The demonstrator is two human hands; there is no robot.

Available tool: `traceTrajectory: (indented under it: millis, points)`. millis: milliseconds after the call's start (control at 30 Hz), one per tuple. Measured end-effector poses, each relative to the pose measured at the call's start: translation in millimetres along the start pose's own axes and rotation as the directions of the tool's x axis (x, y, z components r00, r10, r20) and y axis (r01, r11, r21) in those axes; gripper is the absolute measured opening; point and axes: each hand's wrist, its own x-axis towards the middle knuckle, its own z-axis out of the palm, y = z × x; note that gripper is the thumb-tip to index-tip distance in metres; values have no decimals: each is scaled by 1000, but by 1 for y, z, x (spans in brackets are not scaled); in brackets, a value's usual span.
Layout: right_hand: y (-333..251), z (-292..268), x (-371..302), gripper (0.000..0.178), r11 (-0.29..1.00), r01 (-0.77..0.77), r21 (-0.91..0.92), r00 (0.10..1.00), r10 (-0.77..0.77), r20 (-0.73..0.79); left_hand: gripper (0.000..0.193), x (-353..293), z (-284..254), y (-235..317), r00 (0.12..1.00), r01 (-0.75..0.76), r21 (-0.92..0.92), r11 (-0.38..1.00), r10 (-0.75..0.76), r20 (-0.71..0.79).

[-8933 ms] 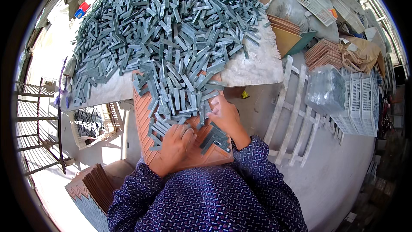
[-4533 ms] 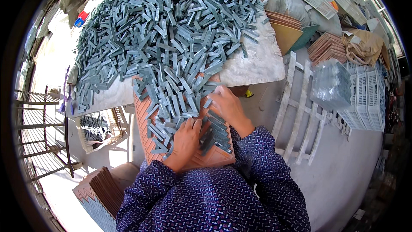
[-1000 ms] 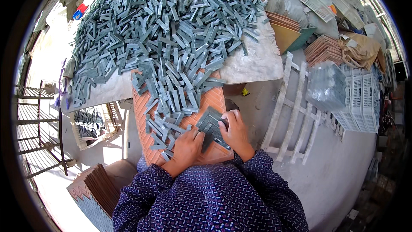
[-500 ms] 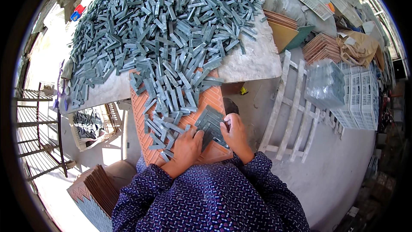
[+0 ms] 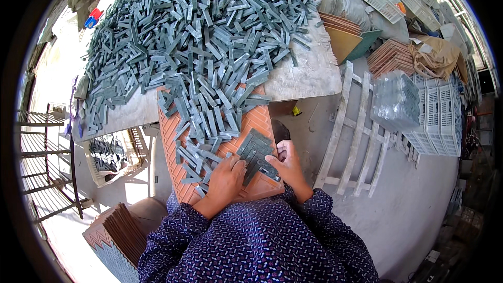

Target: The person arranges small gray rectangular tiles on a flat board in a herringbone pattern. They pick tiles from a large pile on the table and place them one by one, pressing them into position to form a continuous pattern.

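Note:
A grooved terracotta-coloured board (image 5: pixel 166 135) slants from the table towards my lap. On its right part lies a patch of dark green-grey strip tiles (image 5: pixel 254 145), fitted closely in a zigzag pattern. My left hand (image 5: pixel 226 181) rests at the patch's left side, fingers bent and pressed together; whatever they may pinch is hidden. My right hand (image 5: pixel 291 167) is at the board's right edge, its thumb touching the laid tiles and its other fingers curled. Loose strip tiles (image 5: pixel 195 158) lie left of the patch, beside my left hand.
A large heap of strip tiles (image 5: pixel 194 26) covers the pale table (image 5: pixel 309 81). Left are a crate (image 5: pixel 118 156), a metal rack (image 5: pixel 47 152) and stacked boards (image 5: pixel 123 230). To the right stand a wooden frame (image 5: pixel 348 136), white plastic crates (image 5: pixel 435 118) and wrapped tiles (image 5: pixel 395 99).
My right thumb has come down and left onto the laid tiles, with the hand shifting slightly. My left hand has moved a little down and left. The view has shifted slightly.

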Motion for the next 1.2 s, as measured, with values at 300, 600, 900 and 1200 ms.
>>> traceTrajectory:
  millis: [300,600,900,1200]
  points:
    - [24,-3,-9,42,999,-2,36,979,-5,204,65,-2,-7,-4,927,-201,218,955,114,357]
    - [-60,-17,54,33,839,295,-457,949,-314,36,60,40,-8,-19,971,-238,340,910,213,108]
    - [-64,12,124,27,627,575,-525,803,-554,218,46,61,-23,-37,995,-11,425,905,54,-89]
    - [-62,-5,56,26,753,462,-470,886,-364,288,21,47,-37,-33,968,180,515,838,-59,-243]
